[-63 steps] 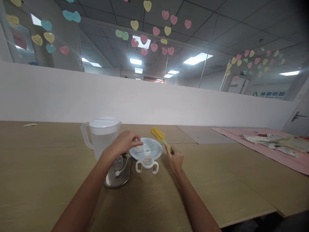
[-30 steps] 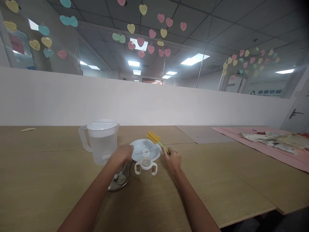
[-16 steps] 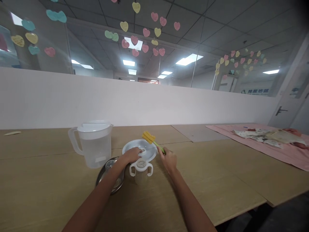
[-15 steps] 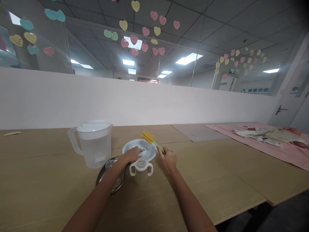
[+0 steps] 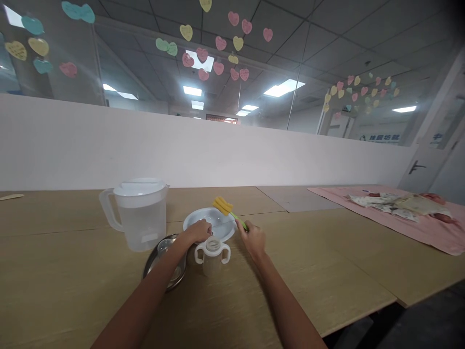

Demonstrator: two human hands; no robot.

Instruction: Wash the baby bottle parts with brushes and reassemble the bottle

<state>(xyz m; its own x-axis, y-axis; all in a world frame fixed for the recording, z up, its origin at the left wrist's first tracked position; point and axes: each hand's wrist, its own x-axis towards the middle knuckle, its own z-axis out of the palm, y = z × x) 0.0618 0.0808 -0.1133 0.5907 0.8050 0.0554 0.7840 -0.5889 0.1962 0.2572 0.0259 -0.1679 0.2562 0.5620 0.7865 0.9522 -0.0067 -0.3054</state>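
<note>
My right hand (image 5: 253,238) grips the green handle of a bottle brush (image 5: 224,206). Its yellow sponge head points up and left, above the rim of a white bowl (image 5: 192,216). My left hand (image 5: 200,231) is closed at the bowl's near left side; whatever its fingers hold is hidden. Between my wrists a baby bottle (image 5: 212,261) with two white side handles stands upright on the table, its neck uncapped. Partly under my left forearm lies a round metal tray (image 5: 148,266) with clear pieces (image 5: 163,245) on it.
A lidded clear plastic pitcher (image 5: 142,218) of water stands left of the bowl. On the right, a pink cloth (image 5: 432,237) bears a doll-like figure in pale clothes (image 5: 407,203). A thin pale strip (image 5: 11,197) lies far left. A white wall (image 5: 218,155) rises behind the wooden table (image 5: 308,271).
My left hand has drawn its fingers in, and the small white piece seen by them before is out of sight. The right hand and brush hold nearly the same place. The view shifts slightly.
</note>
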